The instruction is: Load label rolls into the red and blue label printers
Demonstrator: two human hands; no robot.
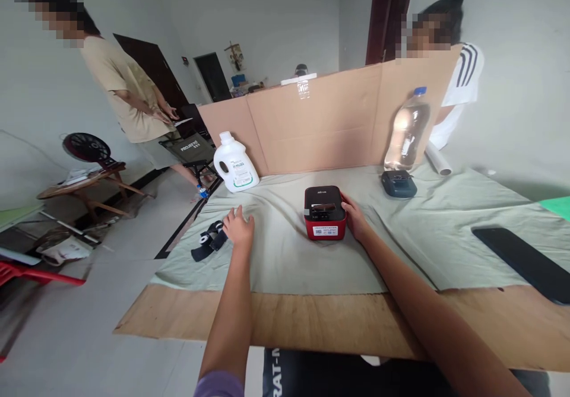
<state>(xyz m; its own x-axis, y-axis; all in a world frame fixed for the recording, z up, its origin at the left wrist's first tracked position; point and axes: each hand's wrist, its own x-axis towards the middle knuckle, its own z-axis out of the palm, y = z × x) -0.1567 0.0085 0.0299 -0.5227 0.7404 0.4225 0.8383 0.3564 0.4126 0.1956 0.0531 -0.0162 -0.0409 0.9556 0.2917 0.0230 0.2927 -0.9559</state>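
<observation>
A boxy device (325,229), red below with a black top, stands on the cloth in front of me. My right hand (355,216) grips its right side, the fingers partly hidden behind its edge. On the left, my left hand (238,227) is open, fingers spread and holding nothing. Just beside that hand lies a bundle of black straps (205,244) with a white ring-like part; the hand partly covers it.
A cardboard sheet (312,130) stands across the back. Before it are a white jug (236,165), a clear bottle (407,130) and a dark device (398,184). A black phone (525,260) lies right. Two people are beyond the table.
</observation>
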